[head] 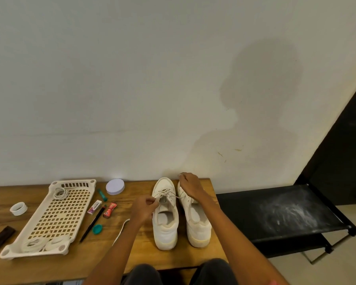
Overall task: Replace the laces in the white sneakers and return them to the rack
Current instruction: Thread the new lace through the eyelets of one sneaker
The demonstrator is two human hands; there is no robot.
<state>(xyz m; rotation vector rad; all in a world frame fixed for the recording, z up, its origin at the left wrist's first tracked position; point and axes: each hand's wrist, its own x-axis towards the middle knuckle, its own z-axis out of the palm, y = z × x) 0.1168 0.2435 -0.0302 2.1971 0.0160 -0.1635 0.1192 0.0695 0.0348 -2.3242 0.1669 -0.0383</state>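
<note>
Head view, near to far. Nearest, between the forearms and just this side of both hands, the heels of the two white sneakers stand on the wooden table (173, 258), toes toward the wall. Left sneaker (165, 223) has a lace (169, 194) through the front eyelets only; right sneaker (197, 221) looks to have no lace, though the hand covers its front.

Left hand (142, 208) — fingers curled, pinching one end of that lace at the left side of the left sneaker. Right hand (190, 185) reaches further out, over the toe of the right sneaker, fingertips pinched; the other end seems to run up to it, but the strand is too thin there to confirm. Hands well apart, lace stretched between.

Judgement: early lacing of the first shoe. To do it well — pull both ends level before the next crossing, keep the lace flat, feed each tip from underneath, steady the shoe so it does not slide.

Left of the left hand: a loose lace (120, 231) on the table, and further left a perforated tray (56, 219) holding coiled laces (43, 243). Right of the right hand, off the table, the black rack (275, 212) — shelf bare, dusty.
</note>
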